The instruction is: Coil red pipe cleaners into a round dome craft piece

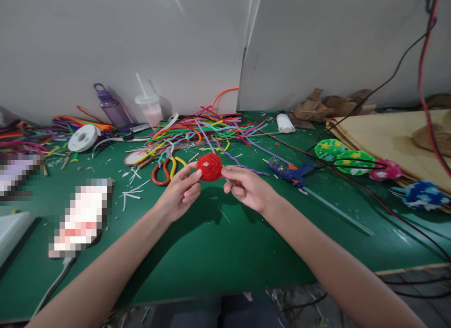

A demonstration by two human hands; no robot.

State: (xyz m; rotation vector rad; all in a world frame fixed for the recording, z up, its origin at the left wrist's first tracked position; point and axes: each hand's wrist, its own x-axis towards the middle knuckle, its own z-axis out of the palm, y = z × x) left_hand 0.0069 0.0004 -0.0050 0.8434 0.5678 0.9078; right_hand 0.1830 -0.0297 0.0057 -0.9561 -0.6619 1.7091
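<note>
A round red coil (210, 168) with a small pale spot on it is held up above the green table (218, 262). My left hand (181, 189) pinches its left edge between thumb and fingers. On the opposite edge, my right hand (246, 186) grips it with thumb and forefinger. Scissors (165, 172) with red and yellow handles lie just beyond my left hand. Behind the coil spreads a pile of coloured pipe cleaners (200, 128). A blue glue gun (292, 173) with a clear glue stick rests to the right of my right hand.
At the back stand a purple bottle (114, 109) and a lidded cup (150, 109). A white spool (83, 138) lies at left. Green, pink and blue patterned pieces (354, 162) sit at right beside brown paper (398, 130). Cables cross the right side.
</note>
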